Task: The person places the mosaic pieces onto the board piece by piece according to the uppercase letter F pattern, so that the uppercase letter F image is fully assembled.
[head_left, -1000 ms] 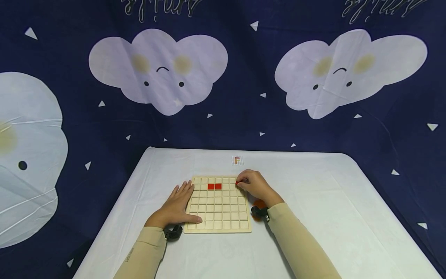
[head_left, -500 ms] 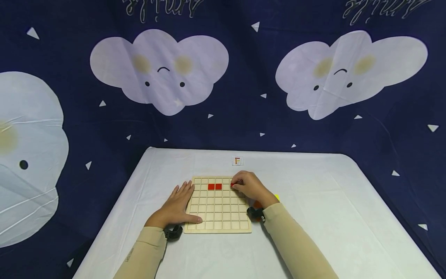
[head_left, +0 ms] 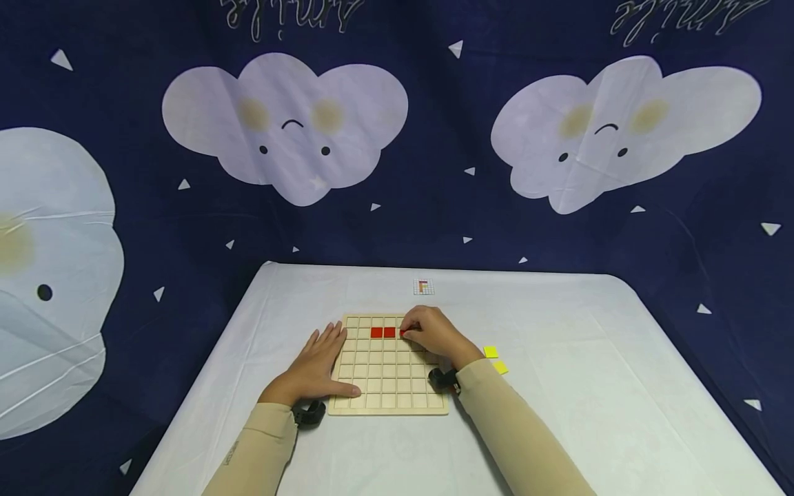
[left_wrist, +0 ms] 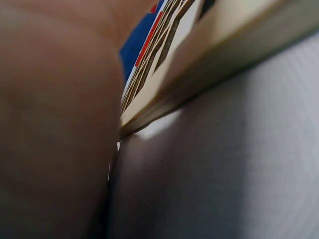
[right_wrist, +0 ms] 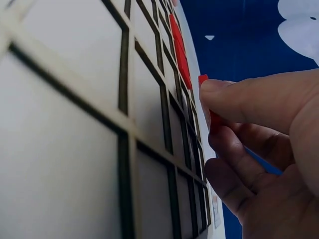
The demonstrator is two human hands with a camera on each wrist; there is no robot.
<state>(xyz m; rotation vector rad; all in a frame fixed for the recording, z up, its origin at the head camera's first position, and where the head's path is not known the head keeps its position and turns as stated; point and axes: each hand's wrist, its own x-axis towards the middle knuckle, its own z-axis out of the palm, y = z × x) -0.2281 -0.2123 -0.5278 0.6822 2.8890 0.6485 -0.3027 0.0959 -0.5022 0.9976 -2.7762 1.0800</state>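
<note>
A wooden grid board (head_left: 387, 382) lies flat on the white table. Two red square tiles (head_left: 382, 333) sit side by side in cells of its second row from the far edge. My right hand (head_left: 433, 329) pinches another red tile (right_wrist: 203, 79) between thumb and fingers, over the same row and just right of those two. In the right wrist view the held tile is mostly covered by the thumb. My left hand (head_left: 313, 368) lies with fingers spread along the board's left edge, its thumb over the near left corner; the left wrist view shows mainly blurred palm (left_wrist: 55, 124).
Two yellow tiles (head_left: 495, 359) lie on the table right of the board, beside the right sleeve. Beyond the board's far edge is a small pattern card (head_left: 424, 286) with a coloured grid. A dark blue cloud-patterned cloth (head_left: 434, 227) hangs behind the table.
My right hand has moved left across the board with its red tile, toward the two placed ones. Yellow tiles have come into view beside the right sleeve. The left hand stays put.
</note>
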